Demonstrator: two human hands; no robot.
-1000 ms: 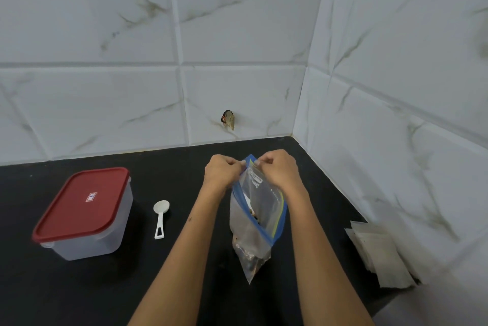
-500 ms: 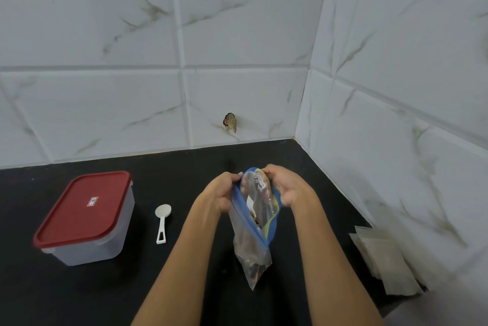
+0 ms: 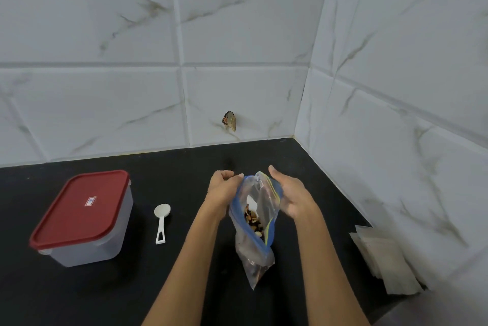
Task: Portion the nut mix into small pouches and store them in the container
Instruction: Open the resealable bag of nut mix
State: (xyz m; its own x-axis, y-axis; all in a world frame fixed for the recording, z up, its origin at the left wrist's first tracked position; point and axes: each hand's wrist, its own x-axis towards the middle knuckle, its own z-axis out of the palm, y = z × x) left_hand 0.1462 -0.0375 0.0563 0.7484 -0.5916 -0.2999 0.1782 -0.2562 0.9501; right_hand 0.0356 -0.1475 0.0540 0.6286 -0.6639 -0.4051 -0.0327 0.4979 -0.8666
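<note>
A clear zip bag [image 3: 254, 222] with a blue and yellow seal hangs over the black counter [image 3: 184, 172], its mouth pulled wide so the nut mix shows inside. My left hand [image 3: 223, 189] pinches the left lip of the bag. On the other side, my right hand [image 3: 289, 193] holds the right lip, thumb up and fingers around the edge. A clear container [image 3: 84, 220] with a red lid, shut, stands at the left. A white scoop [image 3: 161, 221] lies between container and bag. A stack of small pale pouches [image 3: 385, 257] lies at the right by the wall.
White marble-look tiled walls meet in a corner behind and to the right of the counter. A small brownish object [image 3: 229, 121] sticks on the back wall above the counter edge.
Both hands have pulled the bag's seal apart, so its mouth went from closed to wide open. The bag has dropped slightly lower toward the counter.
</note>
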